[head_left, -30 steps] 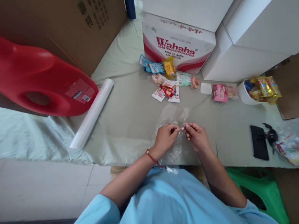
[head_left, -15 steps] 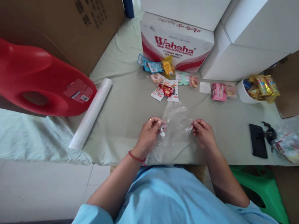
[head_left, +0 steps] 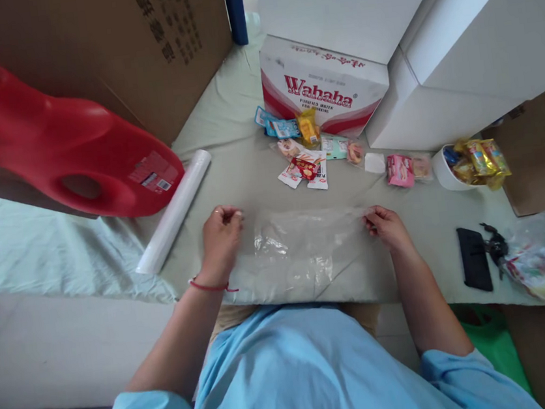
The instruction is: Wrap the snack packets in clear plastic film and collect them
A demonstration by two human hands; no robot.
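Just below the middle of the frame, a clear bag (head_left: 302, 253) lies stretched wide and flat on the pale cloth (head_left: 234, 169). The left hand (head_left: 221, 236), with a red string at the wrist, has its fingers curled and pinches the bag's upper left corner. The right hand (head_left: 389, 225) pinches the upper right corner in the same way. Above the bag, a scatter of snack packets (head_left: 305, 165) sits in front of the Wahaha box (head_left: 323, 90). A pink packet (head_left: 399, 170) and a white cup (head_left: 442, 175) full of wrapped sweets lie further right. A white roll (head_left: 175, 210) lies slantwise near the left hand, beside a big red jug (head_left: 61, 163) at the upper left. At the right edge are a black case (head_left: 474, 259) and a stuffed sack (head_left: 539, 256).
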